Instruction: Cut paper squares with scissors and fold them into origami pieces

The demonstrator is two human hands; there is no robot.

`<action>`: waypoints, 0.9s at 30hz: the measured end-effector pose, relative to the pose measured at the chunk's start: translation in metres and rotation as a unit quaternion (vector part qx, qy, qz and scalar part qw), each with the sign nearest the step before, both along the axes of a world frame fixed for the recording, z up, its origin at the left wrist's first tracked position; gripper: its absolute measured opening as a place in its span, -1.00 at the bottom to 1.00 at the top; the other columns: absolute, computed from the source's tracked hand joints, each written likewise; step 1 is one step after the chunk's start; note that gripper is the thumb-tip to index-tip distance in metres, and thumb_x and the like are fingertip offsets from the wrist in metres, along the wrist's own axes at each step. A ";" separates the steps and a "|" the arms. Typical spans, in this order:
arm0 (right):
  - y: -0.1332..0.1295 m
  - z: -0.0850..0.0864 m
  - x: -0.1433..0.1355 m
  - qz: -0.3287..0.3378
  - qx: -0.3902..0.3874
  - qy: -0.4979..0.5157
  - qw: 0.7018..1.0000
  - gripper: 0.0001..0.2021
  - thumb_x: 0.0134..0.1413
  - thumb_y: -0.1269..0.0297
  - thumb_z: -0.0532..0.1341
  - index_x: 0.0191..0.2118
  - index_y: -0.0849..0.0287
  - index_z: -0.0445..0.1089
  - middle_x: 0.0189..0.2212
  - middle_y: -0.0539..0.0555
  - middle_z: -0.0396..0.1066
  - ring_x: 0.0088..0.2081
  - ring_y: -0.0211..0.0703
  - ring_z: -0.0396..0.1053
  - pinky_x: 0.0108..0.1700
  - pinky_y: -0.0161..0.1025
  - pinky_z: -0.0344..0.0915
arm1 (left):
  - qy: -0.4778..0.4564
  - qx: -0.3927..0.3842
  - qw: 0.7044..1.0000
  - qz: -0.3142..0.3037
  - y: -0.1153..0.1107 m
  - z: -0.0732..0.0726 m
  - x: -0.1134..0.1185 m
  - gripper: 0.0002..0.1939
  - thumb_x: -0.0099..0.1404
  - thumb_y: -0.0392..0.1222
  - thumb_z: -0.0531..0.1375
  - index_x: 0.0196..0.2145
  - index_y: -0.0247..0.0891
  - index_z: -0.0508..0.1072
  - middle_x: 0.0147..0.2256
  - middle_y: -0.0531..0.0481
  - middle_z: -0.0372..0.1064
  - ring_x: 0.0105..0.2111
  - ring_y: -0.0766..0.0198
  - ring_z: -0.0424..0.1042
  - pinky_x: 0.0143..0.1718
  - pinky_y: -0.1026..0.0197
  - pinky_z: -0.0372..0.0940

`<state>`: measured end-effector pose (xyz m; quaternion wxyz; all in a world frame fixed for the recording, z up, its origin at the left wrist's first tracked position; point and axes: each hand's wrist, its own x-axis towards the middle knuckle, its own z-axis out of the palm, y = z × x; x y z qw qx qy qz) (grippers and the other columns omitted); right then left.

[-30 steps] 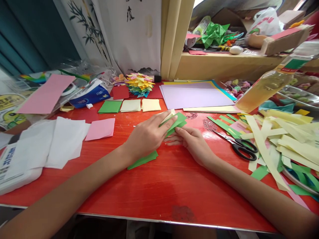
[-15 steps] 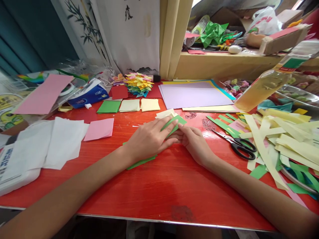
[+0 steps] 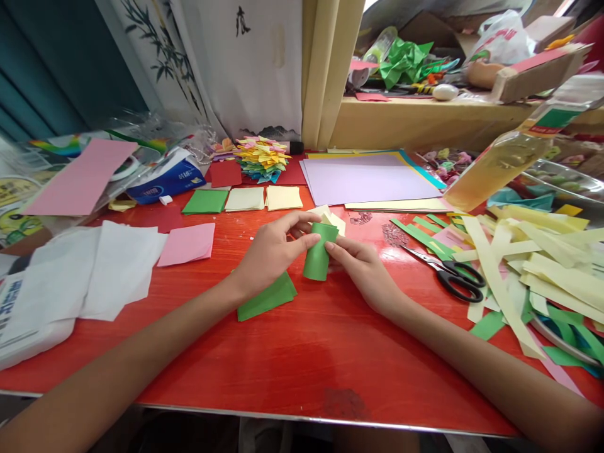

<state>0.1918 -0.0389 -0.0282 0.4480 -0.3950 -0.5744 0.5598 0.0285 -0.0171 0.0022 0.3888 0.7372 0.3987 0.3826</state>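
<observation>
A green paper piece (image 3: 316,259), bent into a curve, is held up between both hands over the red table (image 3: 302,358). My left hand (image 3: 271,251) pinches its upper left side with thumb and fingers. From the right, my right hand (image 3: 363,267) grips its edge between thumb and fingers; some fingertips are hidden behind the paper. Beneath my left hand lie green sheets (image 3: 268,297), partly covered by it. Pale yellow folded pieces (image 3: 334,220) rest just behind the held paper.
Black-handled scissors (image 3: 455,277) and many paper strips (image 3: 542,270) lie at right, near a leaning bottle (image 3: 500,163). Square paper stacks (image 3: 245,199), a lilac sheet (image 3: 368,178) and a folded-paper pile (image 3: 263,157) sit behind. Pink squares (image 3: 186,244) and white sheets (image 3: 120,267) lie left.
The green paper, flat and tilted under my fingers before, now stands curved between my hands. My left hand has shifted left and uncovered more of the green sheets below.
</observation>
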 end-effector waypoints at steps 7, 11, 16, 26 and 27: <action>0.000 -0.002 0.002 -0.056 0.035 -0.052 0.996 -0.72 0.10 0.08 0.07 -0.34 0.17 0.38 -0.47 0.00 0.34 -0.38 -0.21 0.29 -0.30 -0.26 0.26 | 0.002 -0.027 1.000 0.007 -0.003 0.002 0.002 -0.73 0.22 -0.20 0.09 -0.11 -0.27 0.37 -0.38 0.03 0.30 -0.43 0.37 0.27 -0.40 0.30 0.21; 0.000 -0.001 0.002 -0.055 0.034 -0.053 0.996 -0.72 0.10 0.07 0.07 -0.36 0.17 0.38 -0.48 0.01 0.33 -0.40 -0.21 0.29 -0.30 -0.26 0.26 | -0.004 -0.032 0.999 0.008 -0.003 0.002 0.003 -0.72 0.21 -0.22 0.10 -0.11 -0.28 0.38 -0.40 0.03 0.29 -0.48 0.39 0.26 -0.44 0.32 0.23; 0.000 -0.001 0.002 -0.038 0.035 -0.037 0.998 -0.75 0.13 0.13 0.06 -0.31 0.16 0.39 -0.45 0.00 0.32 -0.39 -0.22 0.27 -0.28 -0.25 0.25 | 0.001 -0.023 1.000 0.009 -0.003 0.002 0.003 -0.72 0.21 -0.23 0.09 -0.12 -0.27 0.39 -0.38 0.02 0.32 -0.48 0.38 0.27 -0.43 0.31 0.23; 0.000 0.000 0.002 -0.046 0.032 -0.046 0.997 -0.75 0.09 0.11 0.08 -0.38 0.17 0.38 -0.49 0.01 0.32 -0.39 -0.19 0.29 -0.32 -0.23 0.27 | 0.012 -0.004 1.000 0.018 -0.004 0.001 0.003 -0.72 0.20 -0.22 0.10 -0.11 -0.27 0.40 -0.37 0.00 0.35 -0.42 0.36 0.29 -0.41 0.31 0.24; 0.000 0.000 0.002 -0.047 0.033 -0.046 0.997 -0.75 0.09 0.10 0.09 -0.37 0.17 0.38 -0.50 0.01 0.33 -0.38 -0.19 0.29 -0.32 -0.23 0.27 | 0.012 -0.007 1.000 0.019 -0.004 0.002 0.003 -0.72 0.20 -0.22 0.10 -0.11 -0.27 0.40 -0.37 0.01 0.35 -0.43 0.37 0.29 -0.41 0.31 0.24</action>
